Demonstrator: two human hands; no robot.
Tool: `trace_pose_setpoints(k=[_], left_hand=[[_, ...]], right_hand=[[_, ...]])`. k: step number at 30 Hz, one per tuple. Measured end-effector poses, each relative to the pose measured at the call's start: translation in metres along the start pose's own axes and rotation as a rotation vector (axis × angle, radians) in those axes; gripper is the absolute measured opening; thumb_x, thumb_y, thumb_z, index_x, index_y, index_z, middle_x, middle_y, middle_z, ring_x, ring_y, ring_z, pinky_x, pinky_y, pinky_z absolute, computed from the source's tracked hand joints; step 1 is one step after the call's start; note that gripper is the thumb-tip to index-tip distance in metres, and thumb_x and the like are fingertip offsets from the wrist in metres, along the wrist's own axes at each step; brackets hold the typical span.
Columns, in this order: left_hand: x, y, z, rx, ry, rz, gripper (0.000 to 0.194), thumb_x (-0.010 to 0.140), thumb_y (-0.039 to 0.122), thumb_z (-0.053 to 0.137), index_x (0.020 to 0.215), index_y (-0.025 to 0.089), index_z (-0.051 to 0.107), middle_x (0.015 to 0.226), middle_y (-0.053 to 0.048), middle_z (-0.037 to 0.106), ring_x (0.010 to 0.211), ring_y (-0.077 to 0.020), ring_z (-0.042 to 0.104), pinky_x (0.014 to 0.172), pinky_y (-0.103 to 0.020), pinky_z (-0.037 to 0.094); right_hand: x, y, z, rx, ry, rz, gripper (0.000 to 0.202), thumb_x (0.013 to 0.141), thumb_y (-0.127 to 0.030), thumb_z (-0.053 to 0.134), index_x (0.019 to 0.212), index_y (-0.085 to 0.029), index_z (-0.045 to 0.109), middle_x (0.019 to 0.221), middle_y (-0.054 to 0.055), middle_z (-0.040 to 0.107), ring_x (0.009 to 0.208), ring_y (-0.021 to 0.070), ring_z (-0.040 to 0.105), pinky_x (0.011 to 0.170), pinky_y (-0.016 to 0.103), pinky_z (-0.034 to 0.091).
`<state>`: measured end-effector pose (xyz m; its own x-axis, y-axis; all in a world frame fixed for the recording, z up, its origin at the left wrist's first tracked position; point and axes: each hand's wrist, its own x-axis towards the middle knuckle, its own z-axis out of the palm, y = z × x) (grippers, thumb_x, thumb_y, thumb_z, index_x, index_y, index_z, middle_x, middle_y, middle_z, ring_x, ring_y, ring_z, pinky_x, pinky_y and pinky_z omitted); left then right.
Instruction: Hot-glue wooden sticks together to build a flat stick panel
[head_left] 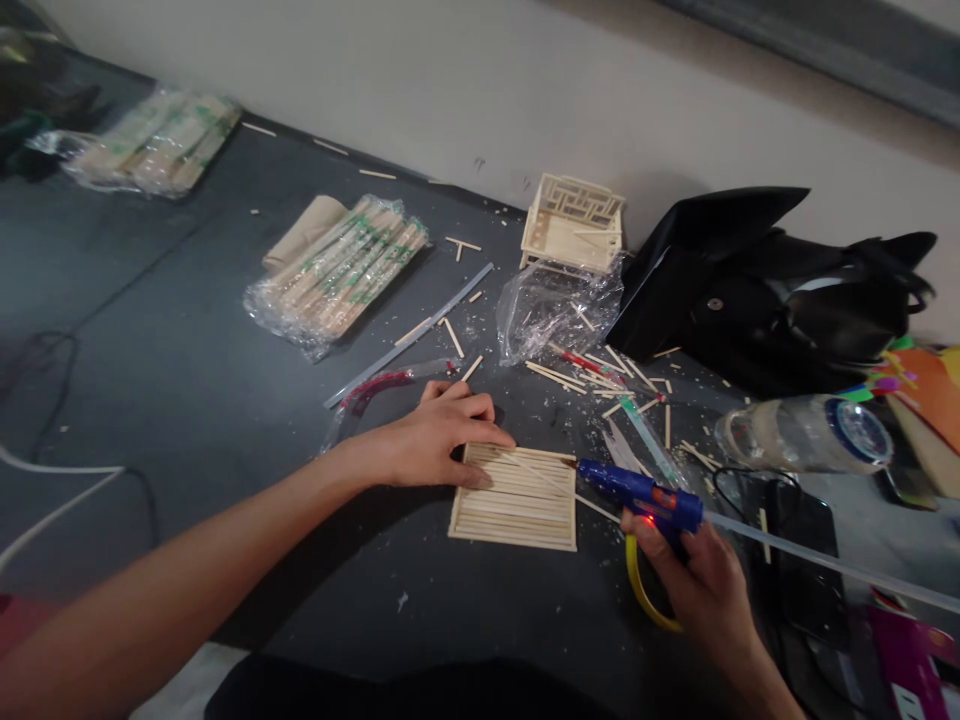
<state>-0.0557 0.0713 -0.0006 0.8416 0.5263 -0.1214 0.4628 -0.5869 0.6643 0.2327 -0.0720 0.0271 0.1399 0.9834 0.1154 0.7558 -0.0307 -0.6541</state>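
A flat rectangular panel of thin wooden sticks (pixel 517 515) lies on the dark table. My left hand (pixel 442 435) grips its upper left corner, thumb on top and index finger along the far edge. A loose thin stick (pixel 596 507) slants across the panel and sticks out past its right side. In my right hand (pixel 697 570) is a blue hot glue gun (pixel 637 490) with a red light lit. Its nozzle tip is at the panel's upper right corner; whether it touches I cannot tell. A long clear glue stick (pixel 825 568) trails from the gun's rear.
Wrapped stick bundles (pixel 345 275) lie at the left. A small stick-built piece of furniture (pixel 574 225) stands by the wall, near a black bag (pixel 780 300). Cut sticks (pixel 555 377), a clear jar (pixel 810 435), a phone (pixel 810 560) and a yellow loop (pixel 641 590) surround my right hand.
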Motion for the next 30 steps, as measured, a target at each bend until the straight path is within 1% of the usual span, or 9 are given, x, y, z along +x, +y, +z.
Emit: trace_pose_setpoints(k=[4, 9, 11, 14, 19, 22, 25, 30], left_hand=[[0.0, 0.001, -0.001, -0.006, -0.016, -0.015, 0.036, 0.085, 0.048, 0.068, 0.119, 0.036, 0.066, 0.107, -0.001, 0.056, 0.099, -0.0225, 0.043, 0.088, -0.036, 0.024], [0.0, 0.002, -0.002, -0.013, -0.014, -0.018, 0.036, 0.085, 0.049, 0.068, 0.118, 0.036, 0.066, 0.107, -0.001, 0.056, 0.099, -0.0225, 0.043, 0.09, -0.037, 0.024], [0.0, 0.002, -0.001, -0.009, -0.016, -0.02, 0.036, 0.084, 0.048, 0.069, 0.118, 0.036, 0.066, 0.106, -0.001, 0.056, 0.099, -0.0225, 0.043, 0.091, -0.038, 0.024], [0.0, 0.001, -0.001, -0.007, -0.013, -0.021, 0.036, 0.084, 0.048, 0.069, 0.118, 0.036, 0.066, 0.106, -0.001, 0.056, 0.098, -0.0224, 0.043, 0.091, -0.038, 0.025], [0.0, 0.001, 0.0, -0.004, -0.001, -0.008, 0.036, 0.086, 0.051, 0.065, 0.118, 0.036, 0.066, 0.106, -0.001, 0.056, 0.098, -0.0219, 0.043, 0.092, -0.038, 0.025], [-0.001, 0.001, 0.0, -0.001, 0.004, -0.002, 0.035, 0.087, 0.052, 0.063, 0.119, 0.036, 0.067, 0.106, -0.001, 0.057, 0.098, -0.0221, 0.043, 0.093, -0.037, 0.025], [0.0, 0.001, -0.001, -0.013, -0.008, -0.01, 0.036, 0.086, 0.05, 0.065, 0.119, 0.036, 0.067, 0.107, -0.002, 0.057, 0.099, -0.0225, 0.043, 0.092, -0.038, 0.025], [0.0, 0.002, -0.001, -0.012, -0.001, -0.006, 0.035, 0.086, 0.049, 0.066, 0.119, 0.035, 0.067, 0.107, -0.002, 0.057, 0.098, -0.0228, 0.043, 0.091, -0.037, 0.024]], right_hand=[[0.001, -0.001, 0.0, -0.041, 0.002, -0.005, 0.027, 0.085, -0.049, 0.06, 0.08, -0.025, 0.071, 0.073, 0.002, 0.077, 0.069, 0.0234, 0.074, 0.069, 0.03, 0.06], [0.006, -0.006, 0.001, -0.063, -0.025, -0.022, 0.033, 0.086, -0.051, 0.056, 0.072, -0.026, 0.071, 0.067, 0.001, 0.076, 0.06, 0.0214, 0.072, 0.056, 0.027, 0.058], [0.007, -0.007, 0.001, -0.075, -0.027, -0.039, 0.035, 0.087, -0.053, 0.056, 0.071, -0.026, 0.072, 0.066, 0.001, 0.076, 0.059, 0.0212, 0.071, 0.055, 0.027, 0.057], [0.007, -0.005, 0.003, -0.079, -0.002, -0.062, 0.036, 0.087, -0.053, 0.057, 0.071, -0.025, 0.073, 0.067, 0.001, 0.076, 0.06, 0.0212, 0.071, 0.056, 0.027, 0.058], [0.002, 0.002, 0.009, -0.055, -0.069, -0.06, 0.033, 0.09, -0.05, 0.055, 0.081, -0.025, 0.074, 0.073, 0.002, 0.076, 0.068, 0.0208, 0.072, 0.065, 0.028, 0.058], [0.0, 0.003, 0.011, -0.043, -0.064, -0.054, 0.032, 0.09, -0.049, 0.056, 0.083, -0.024, 0.074, 0.076, 0.002, 0.077, 0.07, 0.0208, 0.072, 0.068, 0.028, 0.059], [0.0, 0.001, 0.011, -0.05, -0.061, -0.049, 0.034, 0.09, -0.051, 0.055, 0.081, -0.024, 0.074, 0.076, 0.003, 0.077, 0.07, 0.0218, 0.073, 0.068, 0.029, 0.059], [0.001, -0.003, 0.012, -0.073, -0.049, -0.007, 0.037, 0.088, -0.055, 0.054, 0.078, -0.024, 0.073, 0.072, 0.003, 0.077, 0.067, 0.0219, 0.072, 0.062, 0.029, 0.058]])
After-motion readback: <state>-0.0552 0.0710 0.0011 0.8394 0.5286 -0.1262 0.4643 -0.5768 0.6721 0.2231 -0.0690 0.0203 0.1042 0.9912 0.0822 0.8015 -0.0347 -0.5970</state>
